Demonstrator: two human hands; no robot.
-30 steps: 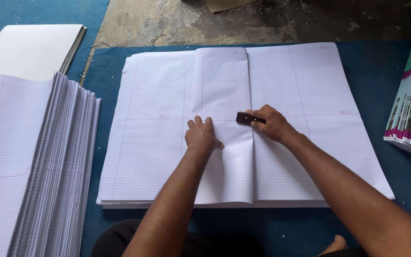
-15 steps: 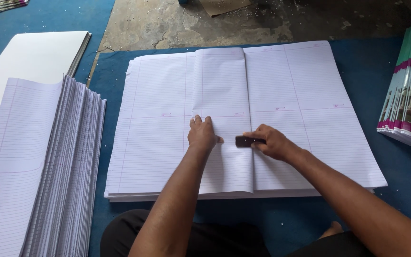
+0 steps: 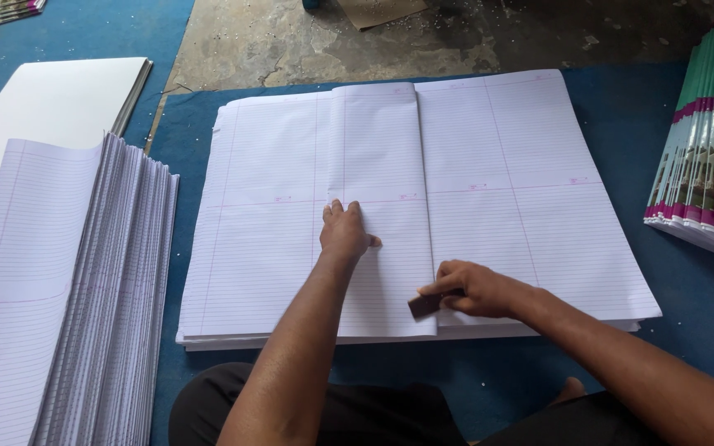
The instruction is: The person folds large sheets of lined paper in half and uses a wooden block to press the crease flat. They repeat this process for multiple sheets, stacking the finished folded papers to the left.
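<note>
The folded sheet (image 3: 382, 206) lies on the paper stack (image 3: 539, 190), its long axis running from the stack's far edge to its near edge, crease on the right. The stack rests on a blue mat (image 3: 613, 107) over rough concrete floor (image 3: 291, 41). The left hand (image 3: 345, 233) presses flat, fingers spread, mid-sheet. The right hand (image 3: 473, 289) grips a dark block (image 3: 425, 305) on the crease near the near edge.
</note>
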